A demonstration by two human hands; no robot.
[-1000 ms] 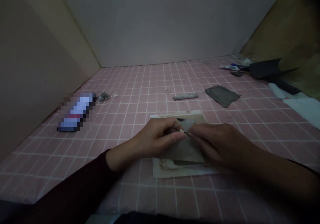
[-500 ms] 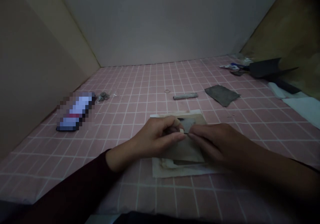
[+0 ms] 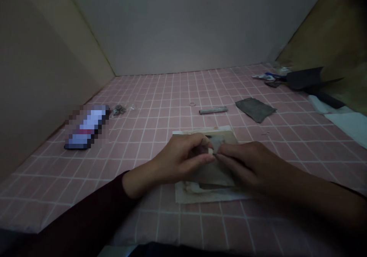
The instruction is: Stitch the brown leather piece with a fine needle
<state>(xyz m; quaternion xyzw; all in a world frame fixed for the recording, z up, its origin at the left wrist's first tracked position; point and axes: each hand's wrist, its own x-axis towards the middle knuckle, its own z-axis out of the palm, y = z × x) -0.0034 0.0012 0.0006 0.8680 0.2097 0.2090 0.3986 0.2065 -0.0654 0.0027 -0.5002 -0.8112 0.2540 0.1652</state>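
Observation:
A small cream-coloured piece (image 3: 210, 151) is pinched between the thumb and index finger of my left hand (image 3: 183, 158). My right hand (image 3: 249, 160) is closed in a pinch right beside it, fingertips close to the piece. Something thin and dark shows at those fingertips, too small to name. Both hands are above a worn, brownish sheet (image 3: 212, 174), which lies on a larger stained paper (image 3: 183, 196). The hands cover part of both sheets.
On the pink checked tablecloth (image 3: 143, 134) lie a small pale ring (image 3: 192, 104), a grey roll (image 3: 213, 110) and a dark grey rough sheet (image 3: 256, 109). Left are a blurred-out phone-like device (image 3: 88, 127) and small grey items (image 3: 118, 110). A curved black sheet (image 3: 304, 78) stands right.
My hands stay almost in place, with a slight shift at the fingertips. The cream piece shows a little differently between the left fingers. The view has moved very slightly.

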